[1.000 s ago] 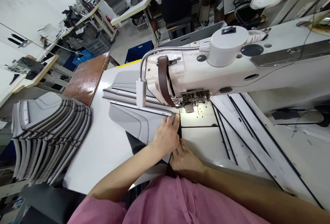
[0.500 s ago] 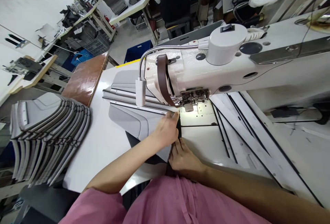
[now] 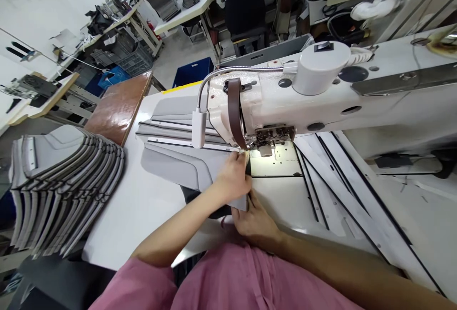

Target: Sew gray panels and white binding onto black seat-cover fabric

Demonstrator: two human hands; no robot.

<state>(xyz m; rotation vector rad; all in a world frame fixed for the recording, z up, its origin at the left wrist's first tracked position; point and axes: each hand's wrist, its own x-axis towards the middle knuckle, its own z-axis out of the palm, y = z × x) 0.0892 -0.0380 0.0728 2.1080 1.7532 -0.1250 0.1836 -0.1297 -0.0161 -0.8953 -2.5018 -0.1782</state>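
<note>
A grey padded panel (image 3: pixel 171 165) with stitched curves and a white strip (image 3: pixel 189 144) lies on the white table, its right end at the needle area of a sewing machine (image 3: pixel 267 100). My left hand (image 3: pixel 233 176) grips the panel's right edge just in front of the presser foot, fingers closed. Nearer my body, my right hand (image 3: pixel 255 219) pinches the lower corner of the panel and a dark fabric under it. The fingertips of my right hand are partly hidden behind the panel and my left hand.
A tall stack of grey panels (image 3: pixel 67 186) stands at the left. Long white strips with black edges (image 3: pixel 342 181) lie right of the needle plate. A lamp (image 3: pixel 199 129) on a bent neck hangs over the panel. Behind are a blue bin (image 3: pixel 193 72) and a seated person (image 3: pixel 243 5).
The panel's near edge has turned and its corner has lifted between my hands. My left hand has rolled a little, and my right hand has closed on the corner. The view has shifted slightly.
</note>
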